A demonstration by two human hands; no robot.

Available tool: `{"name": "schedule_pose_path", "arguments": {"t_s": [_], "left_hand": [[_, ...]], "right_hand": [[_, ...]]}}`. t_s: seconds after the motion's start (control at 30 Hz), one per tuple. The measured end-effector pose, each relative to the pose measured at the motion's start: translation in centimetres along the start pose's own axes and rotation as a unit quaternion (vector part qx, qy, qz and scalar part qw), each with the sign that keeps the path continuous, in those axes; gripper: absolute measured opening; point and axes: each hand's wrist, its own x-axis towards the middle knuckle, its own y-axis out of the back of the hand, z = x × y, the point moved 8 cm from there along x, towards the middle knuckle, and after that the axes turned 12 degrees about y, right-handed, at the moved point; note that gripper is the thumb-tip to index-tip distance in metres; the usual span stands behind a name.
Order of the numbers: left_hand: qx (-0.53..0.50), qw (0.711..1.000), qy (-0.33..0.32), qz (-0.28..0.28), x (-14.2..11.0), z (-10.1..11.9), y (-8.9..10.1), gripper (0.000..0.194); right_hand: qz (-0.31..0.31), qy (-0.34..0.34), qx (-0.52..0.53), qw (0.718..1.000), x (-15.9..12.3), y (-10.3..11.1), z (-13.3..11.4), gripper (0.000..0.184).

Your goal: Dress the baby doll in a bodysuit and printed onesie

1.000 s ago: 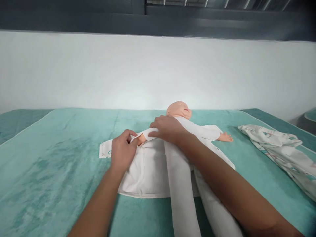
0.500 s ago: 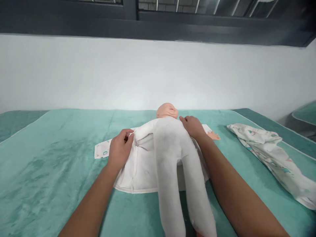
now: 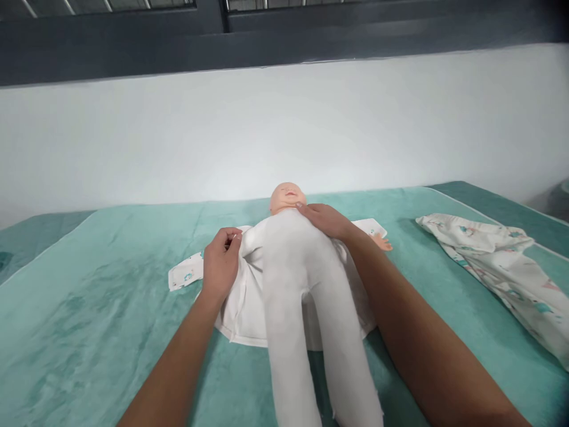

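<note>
A baby doll with a white cloth body lies on its back, head away from me and legs toward me. Under it a white baby shirt is spread open, with printed sleeves out to both sides. The doll's plastic hand shows past the right sleeve. My left hand pinches the shirt's edge beside the doll's shoulder on the left; the exact spot is partly hidden by the fingers. My right hand rests flat on the doll's upper chest, just below its chin, fingers stretched out.
Printed white baby clothing lies folded on the right. A green plush cover lies beneath everything. Behind it rises a white wall with a dark window frame above.
My right hand has moved left from the doll's shoulder onto its upper chest. The doll's head has turned to face more upward. My left hand keeps its pinch. The camera view has tilted.
</note>
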Motion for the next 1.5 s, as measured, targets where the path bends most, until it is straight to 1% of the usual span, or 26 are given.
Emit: {"name": "schedule_pose_path", "arguments": {"t_s": [0.17, 0.27, 0.33, 0.4, 0.47, 0.5, 0.57, 0.6, 0.67, 0.77, 0.8, 0.87, 0.93, 0.97, 1.0, 1.03, 1.07, 1.13, 1.2, 1.23, 1.27, 1.3, 1.33, 1.4, 1.47, 1.5], "left_hand": [[0.006, 1.000, -0.008, 0.027, 0.9, 1.5, 0.1, 0.020], [0.020, 1.000, -0.017, 0.010, 1.2, 2.1, -0.2, 0.020], [0.033, 0.999, -0.026, -0.019, 1.0, 2.3, -0.4, 0.021], [0.043, 0.998, -0.034, -0.037, 0.5, 2.3, 0.0, 0.021], [0.095, 0.995, -0.035, -0.007, 0.0, 2.0, 1.4, 0.023], [0.147, 0.989, -0.027, 0.018, -0.1, 1.7, 2.2, 0.025], [0.276, 0.960, 0.001, 0.057, -0.1, 0.8, 3.7, 0.036], [0.332, 0.941, 0.014, 0.059, 0.0, 0.3, 4.1, 0.042], [0.398, 0.916, 0.028, 0.037, 0.3, -0.6, 4.4, 0.049], [0.404, 0.915, 0.013, -0.008, 0.4, -1.0, 3.7, 0.046], [0.389, 0.921, 0.008, -0.019, 0.3, -0.9, 3.5, 0.043], [0.320, 0.947, 0.006, -0.035, 0.2, -0.5, 3.2, 0.040], [0.195, 0.979, 0.035, -0.051, -0.2, -0.2, 3.2, 0.041], [0.112, 0.990, 0.058, -0.070, -0.4, -0.2, 3.2, 0.041], [0.022, 0.991, 0.082, -0.100, -0.8, -0.2, 3.0, 0.039], [-0.065, 0.983, 0.099, -0.139, -1.2, -0.1, 2.7, 0.036], [-0.143, 0.967, 0.105, -0.184, -1.7, 0.2, 2.3, 0.032], [-0.249, 0.917, 0.072, -0.304, -3.1, 1.3, 1.5, 0.030], [-0.290, 0.851, 0.009, -0.438, -4.9, 2.7, 0.9, 0.029], [-0.302, 0.820, -0.018, -0.486, -5.6, 3.1, 0.8, 0.027], [-0.314, 0.802, -0.032, -0.508, -5.8, 3.3, 0.8, 0.025], [-0.329, 0.802, -0.036, -0.498, -5.5, 3.3, 0.9, 0.023], [-0.341, 0.821, -0.031, -0.457, -4.7, 3.0, 1.0, 0.022], [-0.310, 0.891, -0.018, -0.332, -3.0, 2.1, 1.3, 0.021], [-0.198, 0.954, -0.033, -0.224, -2.2, 1.6, 1.1, 0.023], [-0.131, 0.972, -0.052, -0.187, -2.1, 1.6, 0.7, 0.025]], "right_hand": [[0.002, 0.090, 0.010, 0.996, -0.4, -1.8, -5.4, 0.056], [0.016, 0.116, -0.001, 0.993, -0.3, -3.0, -6.7, 0.049], [0.024, 0.101, -0.001, 0.995, -0.2, -3.3, -6.0, 0.046], [0.028, 0.070, 0.005, 0.997, 0.0, -3.3, -4.7, 0.046], [0.030, 0.050, 0.008, 0.998, 0.1, -3.2, -3.6, 0.047], [0.031, 0.046, 0.007, 0.998, 0.1, -3.1, -3.4, 0.048], [0.038, 0.036, -0.004, 0.999, 0.2, -3.0, -3.0, 0.051], [0.044, 0.030, -0.015, 0.998, 0.2, -3.0, -2.9, 0.051], [0.055, 0.017, -0.035, 0.998, 0.2, -3.0, -2.7, 0.052], [0.072, 0.007, -0.047, 0.996, 0.2, -3.1, -2.5, 0.051], [0.077, 0.007, -0.048, 0.996, 0.3, -3.1, -2.4, 0.051], [0.085, 0.008, -0.048, 0.995, 0.3, -3.1, -2.4, 0.050], [0.090, 0.011, -0.047, 0.995, 0.2, -3.1, -2.5, 0.048], [0.092, 0.011, -0.046, 0.995, 0.2, -3.1, -2.5, 0.048], [0.095, 0.010, -0.045, 0.994, 0.2, -3.0, -2.4, 0.047], [0.098, 0.006, -0.043, 0.994, 0.1, -3.0, -2.4, 0.046], [0.100, 0.003, -0.041, 0.994, 0.1, -3.0, -2.4, 0.045], [0.103, -0.003, -0.037, 0.994, 0.1, -3.0, -2.3, 0.044], [0.104, -0.002, -0.035, 0.994, 0.2, -3.0, -2.2, 0.044], [0.104, 0.000, -0.035, 0.994, 0.2, -3.0, -2.2, 0.044], [0.103, 0.000, -0.035, 0.994, 0.3, -3.0, -2.2, 0.045], [0.102, 0.001, -0.035, 0.994, 0.3, -3.1, -2.1, 0.046], [0.103, 0.001, -0.034, 0.994, 0.4, -3.1, -2.1, 0.046], [0.109, 0.010, -0.039, 0.993, 0.3, -3.1, -2.1, 0.045], [0.115, 0.022, -0.057, 0.991, -0.2, -3.0, -2.1, 0.043], [0.117, 0.027, -0.073, 0.990, -0.5, -2.8, -1.9, 0.041]]}}
